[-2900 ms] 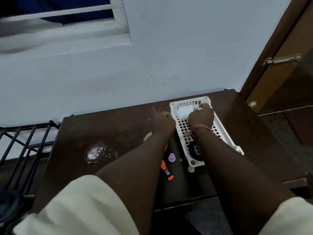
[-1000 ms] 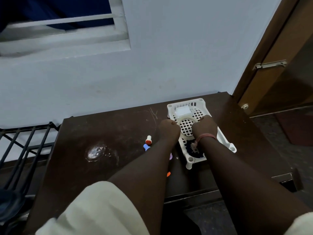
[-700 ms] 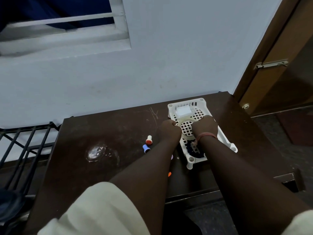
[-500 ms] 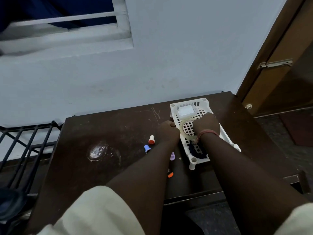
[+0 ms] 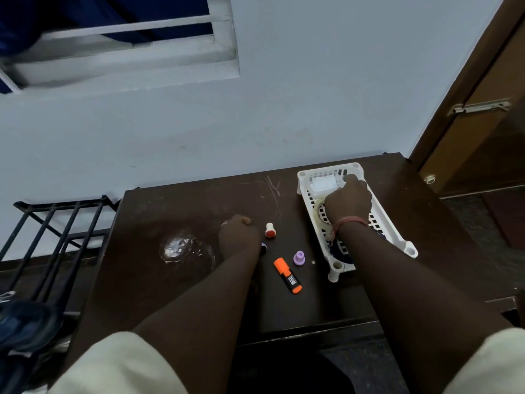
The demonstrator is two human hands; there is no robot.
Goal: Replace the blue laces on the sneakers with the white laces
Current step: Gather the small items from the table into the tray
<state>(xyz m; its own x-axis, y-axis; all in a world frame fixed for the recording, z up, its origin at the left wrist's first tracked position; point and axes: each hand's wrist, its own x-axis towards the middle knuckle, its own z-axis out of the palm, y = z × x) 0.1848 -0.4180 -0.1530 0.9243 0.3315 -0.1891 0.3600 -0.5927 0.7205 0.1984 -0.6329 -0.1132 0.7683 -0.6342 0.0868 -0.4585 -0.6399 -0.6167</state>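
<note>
No white laces show. A dark blue bundle (image 5: 340,249), possibly laces, lies in the near end of a white slotted basket (image 5: 397,237) on the dark table (image 5: 176,211). My right hand (image 5: 348,201) reaches into the basket. It covers the right side of a clear tape roll (image 5: 318,214), and its fingertips touch a white box (image 5: 323,183); its grip is hidden. My left hand (image 5: 240,234) rests on the table left of the basket with fingers curled, half hiding a small blue-capped piece (image 5: 263,247). A dark blue shoe (image 5: 25,327) shows at the lower left edge.
An orange highlighter (image 5: 287,275), a purple cap (image 5: 299,257) and a red-tipped white cap (image 5: 270,230) lie between my hands. A shiny wet patch (image 5: 179,247) marks the table's left part. A black metal rack (image 5: 54,231) stands left, a wooden door (image 5: 483,123) right.
My left hand has left the tape roll and moved left onto the table. My right hand stays in the basket, fingers now stretched toward the white box. The highlighter and purple cap are uncovered.
</note>
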